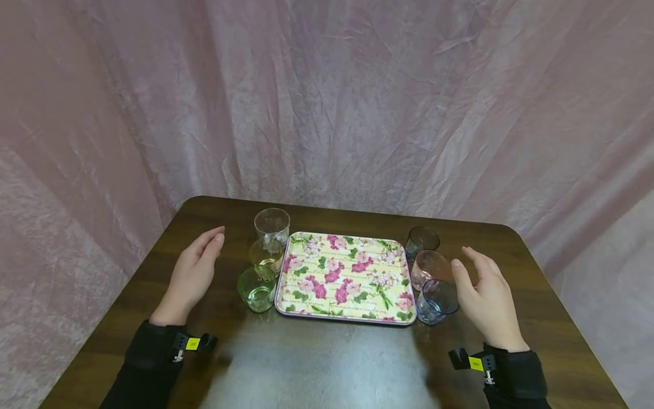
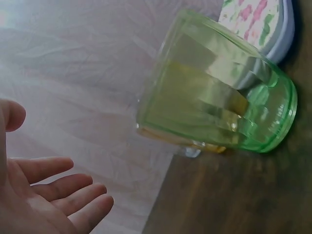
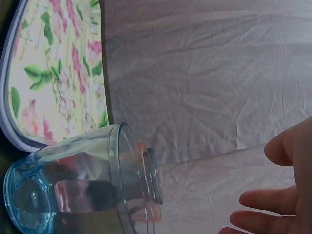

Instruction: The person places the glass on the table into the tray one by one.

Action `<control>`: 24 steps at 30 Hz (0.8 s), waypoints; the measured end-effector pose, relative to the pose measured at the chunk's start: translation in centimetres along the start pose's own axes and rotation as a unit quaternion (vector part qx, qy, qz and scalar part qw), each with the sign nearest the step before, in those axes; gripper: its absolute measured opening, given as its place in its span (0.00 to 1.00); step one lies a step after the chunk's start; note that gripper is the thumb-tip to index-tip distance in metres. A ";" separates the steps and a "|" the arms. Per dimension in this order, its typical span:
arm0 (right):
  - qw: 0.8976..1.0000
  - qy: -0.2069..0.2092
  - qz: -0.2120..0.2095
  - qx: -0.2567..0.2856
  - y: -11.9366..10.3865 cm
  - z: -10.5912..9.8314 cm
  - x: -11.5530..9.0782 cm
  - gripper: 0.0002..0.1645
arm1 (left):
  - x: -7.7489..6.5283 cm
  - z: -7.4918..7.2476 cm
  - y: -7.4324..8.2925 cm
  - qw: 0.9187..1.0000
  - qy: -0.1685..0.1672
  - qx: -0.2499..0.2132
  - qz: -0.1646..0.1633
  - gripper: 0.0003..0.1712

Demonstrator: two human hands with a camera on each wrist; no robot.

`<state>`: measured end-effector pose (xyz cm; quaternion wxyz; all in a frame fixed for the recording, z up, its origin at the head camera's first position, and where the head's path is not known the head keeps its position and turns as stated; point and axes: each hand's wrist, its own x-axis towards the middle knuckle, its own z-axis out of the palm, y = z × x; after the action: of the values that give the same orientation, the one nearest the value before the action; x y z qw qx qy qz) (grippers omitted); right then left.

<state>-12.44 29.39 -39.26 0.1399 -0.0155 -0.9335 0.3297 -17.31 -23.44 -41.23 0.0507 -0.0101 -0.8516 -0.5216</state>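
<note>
My left hand [image 1: 193,271] hovers left of three glasses, fingers nearly straight and holding nothing. Nearest it stand a green glass [image 1: 257,291], a yellow glass [image 1: 267,257] behind that, and a clear glass [image 1: 272,226] farthest back. Fingers spread, my right hand [image 1: 487,301] is just right of another row: a blue glass [image 1: 435,304] in front, a pink glass [image 1: 429,270], then a dark grey glass [image 1: 422,241]. It too is without anything in its grasp. Between the rows lies a flowered tray [image 1: 347,278]. In the left wrist view, the green glass [image 2: 219,87] overlaps the yellow one.
The brown wooden table [image 1: 317,363] has rounded far corners and reflects light at the front. Pink velvety curtain [image 1: 327,113] hangs close behind its far edge. A strap with a small camera mount [image 1: 196,343] sits on each dark-sleeved wrist.
</note>
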 end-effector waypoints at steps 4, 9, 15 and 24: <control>1.000 -0.007 0.022 0.013 0.4 -0.2 -0.3 0.38 | -0.2 -0.1 -0.6 1.000 0.003 -0.007 -0.017 0.39; 0.999 -0.002 0.040 0.021 0.9 -0.1 -0.6 0.38 | -0.6 0.0 -1.6 1.000 0.002 -0.012 -0.027 0.41; 0.996 -0.013 0.079 0.040 2.1 0.0 -1.0 0.39 | -0.6 0.7 -2.9 0.998 0.008 -0.058 -0.033 0.39; 0.984 0.002 0.157 0.086 4.5 0.6 -1.4 0.35 | -0.2 1.6 -4.8 0.980 0.007 -0.185 -0.068 0.39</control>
<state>-11.51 32.34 -42.82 0.0892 -0.1509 -0.8874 0.4263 -17.62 -24.17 -46.24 0.0185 0.0419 -0.7390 -0.6722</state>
